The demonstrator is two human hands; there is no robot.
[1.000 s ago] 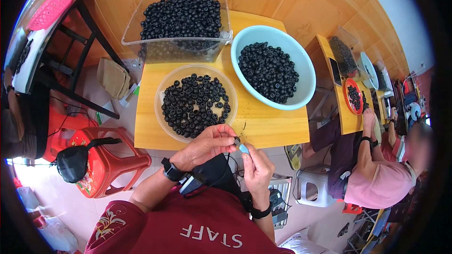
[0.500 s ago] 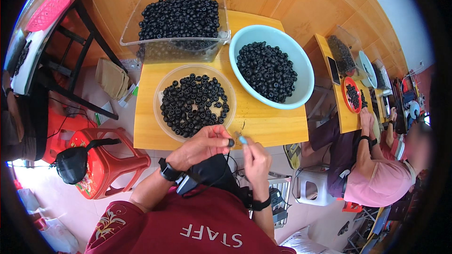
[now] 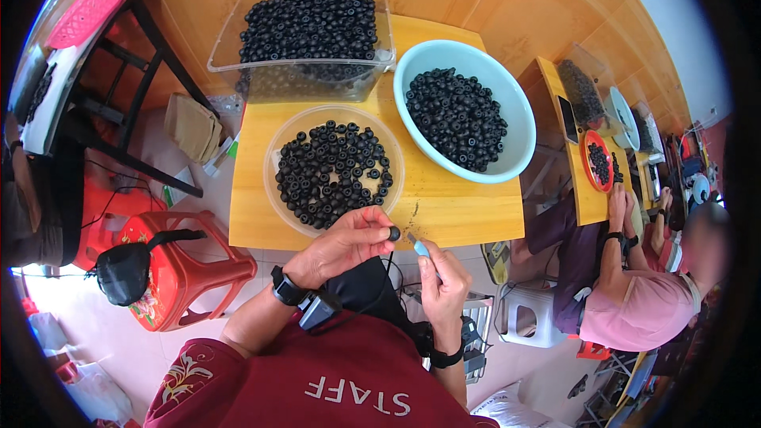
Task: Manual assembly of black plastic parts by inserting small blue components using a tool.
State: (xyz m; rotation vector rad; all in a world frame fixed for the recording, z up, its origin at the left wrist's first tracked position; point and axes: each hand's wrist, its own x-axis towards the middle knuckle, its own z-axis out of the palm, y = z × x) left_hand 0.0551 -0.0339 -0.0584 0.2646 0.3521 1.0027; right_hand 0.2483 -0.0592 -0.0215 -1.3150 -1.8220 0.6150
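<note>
A small black ring-shaped part (image 3: 394, 234) is pinched between the thumb and fingertips of my left hand (image 3: 346, 244), just past the table's near edge. My right hand (image 3: 445, 279) grips a small knife (image 3: 421, 248) by its light blue handle. The short blade points at the black part, with a small gap between them. Directly beyond my left hand stands a round clear tub (image 3: 272, 170) holding many similar black parts in a loose layer. Dark crumbs (image 3: 414, 218) lie on the table (image 3: 479, 210) beside it.
A clear rectangular bin (image 3: 309, 89) heaped with black parts stands at the back left. At right is a light blue basin (image 3: 519, 99) of them. A red stool (image 3: 190, 269) holds a black bag (image 3: 123, 276). A co-worker in pink (image 3: 638, 309) sits to the right.
My right hand has shifted slightly right and down with the knife, so the blade has drawn back from the black part. My left hand still pinches that part. The view has shifted slightly.
</note>
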